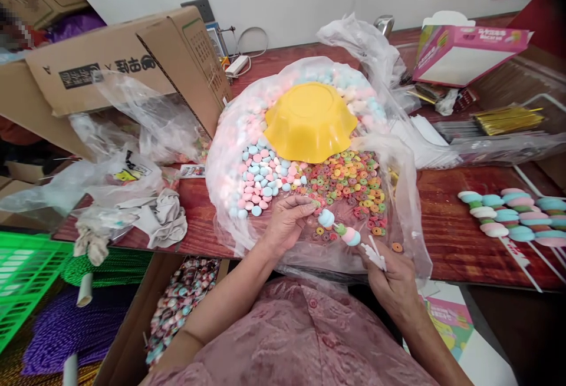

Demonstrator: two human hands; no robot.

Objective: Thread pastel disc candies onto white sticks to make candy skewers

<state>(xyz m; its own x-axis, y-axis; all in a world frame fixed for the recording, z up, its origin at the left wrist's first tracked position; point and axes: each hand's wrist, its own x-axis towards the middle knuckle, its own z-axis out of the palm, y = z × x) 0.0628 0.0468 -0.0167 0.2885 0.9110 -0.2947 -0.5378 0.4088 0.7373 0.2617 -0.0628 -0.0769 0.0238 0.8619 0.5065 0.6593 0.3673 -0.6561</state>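
Observation:
My right hand (pixel 393 277) is closed around several white sticks (pixel 375 251). Reaching out from it toward my left hand is a candy skewer carrying a pink-and-blue candy (pixel 351 237), a green ring (pixel 340 229) and a pale blue candy (pixel 326 218). My left hand (pixel 287 224) pinches a small greenish ring candy (pixel 315 204) close to the skewer's far end. Below and beyond lie loose ring candies (pixel 349 180) in red, orange, yellow and green. Pink, blue and white oval candies (pixel 260 177) are heaped on the left, all on a clear plastic bag (pixel 305 261).
An upturned yellow bowl (pixel 312 115) rests on the candies. At right lie finished-looking candy skewers (pixel 517 215), with a pink-and-white box (pixel 469 53) behind. Cardboard boxes (pixel 119 73) and crumpled gloves (pixel 163 218) occupy the left. A carton of candies (pixel 181 297) stands below the table edge.

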